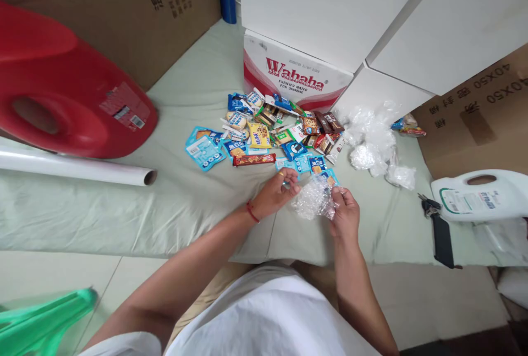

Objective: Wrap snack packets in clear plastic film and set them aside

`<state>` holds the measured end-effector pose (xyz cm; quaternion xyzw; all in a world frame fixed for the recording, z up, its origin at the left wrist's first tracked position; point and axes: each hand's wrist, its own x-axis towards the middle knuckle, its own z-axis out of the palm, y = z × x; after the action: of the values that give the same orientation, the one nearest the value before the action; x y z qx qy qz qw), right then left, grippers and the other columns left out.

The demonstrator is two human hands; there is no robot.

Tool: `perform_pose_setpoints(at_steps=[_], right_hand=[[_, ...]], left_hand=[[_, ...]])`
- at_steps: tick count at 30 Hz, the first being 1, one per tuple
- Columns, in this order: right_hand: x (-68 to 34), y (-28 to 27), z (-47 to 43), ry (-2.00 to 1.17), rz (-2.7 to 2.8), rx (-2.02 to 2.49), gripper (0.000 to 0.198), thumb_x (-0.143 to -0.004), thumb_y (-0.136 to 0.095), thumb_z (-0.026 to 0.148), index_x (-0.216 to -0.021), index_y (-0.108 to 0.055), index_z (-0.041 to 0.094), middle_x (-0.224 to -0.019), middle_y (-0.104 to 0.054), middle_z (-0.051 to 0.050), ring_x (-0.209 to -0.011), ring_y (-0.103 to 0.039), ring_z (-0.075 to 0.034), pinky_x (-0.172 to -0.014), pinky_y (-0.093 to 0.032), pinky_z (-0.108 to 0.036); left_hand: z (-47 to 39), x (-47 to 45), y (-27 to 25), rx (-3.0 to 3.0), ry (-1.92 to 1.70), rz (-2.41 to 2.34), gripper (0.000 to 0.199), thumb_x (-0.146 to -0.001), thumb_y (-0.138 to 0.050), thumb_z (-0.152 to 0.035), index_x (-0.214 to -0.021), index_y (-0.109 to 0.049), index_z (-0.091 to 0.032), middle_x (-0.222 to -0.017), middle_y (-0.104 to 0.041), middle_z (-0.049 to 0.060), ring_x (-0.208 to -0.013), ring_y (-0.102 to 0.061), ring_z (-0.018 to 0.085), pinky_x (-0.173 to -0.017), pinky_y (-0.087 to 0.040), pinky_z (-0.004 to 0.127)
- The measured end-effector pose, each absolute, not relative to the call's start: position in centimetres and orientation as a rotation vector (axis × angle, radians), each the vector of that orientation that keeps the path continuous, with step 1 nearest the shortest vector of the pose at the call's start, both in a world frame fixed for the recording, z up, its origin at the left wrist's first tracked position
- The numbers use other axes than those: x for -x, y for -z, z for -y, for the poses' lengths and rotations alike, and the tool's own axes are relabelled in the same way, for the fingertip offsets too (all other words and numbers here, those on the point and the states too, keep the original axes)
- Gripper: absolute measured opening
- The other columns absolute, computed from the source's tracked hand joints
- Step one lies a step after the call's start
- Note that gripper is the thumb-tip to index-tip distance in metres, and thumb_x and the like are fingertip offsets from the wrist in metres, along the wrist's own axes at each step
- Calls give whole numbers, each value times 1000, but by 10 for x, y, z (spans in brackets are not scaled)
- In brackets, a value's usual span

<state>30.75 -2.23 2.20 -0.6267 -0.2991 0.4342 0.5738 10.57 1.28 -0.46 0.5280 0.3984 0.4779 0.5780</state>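
A crumpled clear plastic bag (312,198) hangs between my two hands, just above the near part of the cloth-covered surface. My right hand (346,213) pinches its right side between thumb and fingers. At its left edge my left hand (274,191) has its fingers curled toward the thumb; what they hold, if anything, is hard to see. Just beyond my hands lies a pile of small wrapped snacks, with a red snack bar (253,160), a yellow cookie packet (259,135) and blue packets (205,149) among them.
More crumpled clear bags (371,138) lie right of the snacks. Behind stands a Wahaha carton (295,70) under white boxes. A red jug (82,86) and a white roll (74,166) are left; a white bottle (474,196) and keys with a black holder (441,237) are right.
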Motion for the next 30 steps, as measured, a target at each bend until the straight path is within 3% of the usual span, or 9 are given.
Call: perform_pose_setpoints(at_steps=[2, 5, 9, 18, 25, 30], right_hand=[[-296, -21, 24, -1020, 745, 1451, 44, -71, -82, 58, -82, -60, 22, -62, -49, 7, -55, -38, -10, -54, -32, -24], [-288, -21, 23, -1020, 817, 1457, 41, -76, -79, 58, -83, -61, 22, -62, -48, 7, -54, -37, -10, -53, -31, -25], [-302, -23, 20, -967, 757, 1480, 43, -71, -82, 58, -83, -61, 22, -63, -52, 7, -55, -41, -10, -55, -35, -25], [-371, -22, 32, -924, 634, 1508, 46, -62, -92, 52, -84, -66, 21, -71, -63, 4, -60, -52, -11, -58, -43, -24], [-391, -25, 47, -1167, 679, 1555, 50, -56, -96, 55, -77, -69, 20, -70, -64, 2, -58, -50, -12, -54, -39, -24], [-380, -24, 46, -1195, 723, 1537, 49, -60, -92, 61, -75, -69, 19, -60, -56, 5, -51, -38, -9, -49, -29, -24]], left_hand=[[-7, -111, 5, -1317, -1082, -932, 44, -76, -79, -58, -95, -67, -21, -94, -69, 5, -84, -61, 18, -72, -47, 28], [-7, -112, 8, -1355, -1079, -1023, 35, -90, -63, -55, -86, -66, -21, -70, -62, -1, -63, -52, 14, -65, -41, 27], [-16, -102, 13, -1221, -1124, -1116, 36, -94, -56, -57, -85, -60, -22, -53, -50, -6, -51, -45, 13, -57, -35, 27], [-35, -80, 14, -1159, -1082, -1047, 34, -88, -62, -55, -82, -55, -22, -52, -47, -7, -47, -40, 12, -51, -31, 26], [-33, -81, 4, -1024, -1146, -940, 46, -82, -70, -64, -82, -53, -21, -80, -63, 0, -73, -61, 14, -71, -50, 28], [-27, -80, 7, -1052, -1223, -1088, 36, -94, -61, -55, -82, -47, -24, -55, -45, -8, -48, -44, 12, -52, -38, 25]])
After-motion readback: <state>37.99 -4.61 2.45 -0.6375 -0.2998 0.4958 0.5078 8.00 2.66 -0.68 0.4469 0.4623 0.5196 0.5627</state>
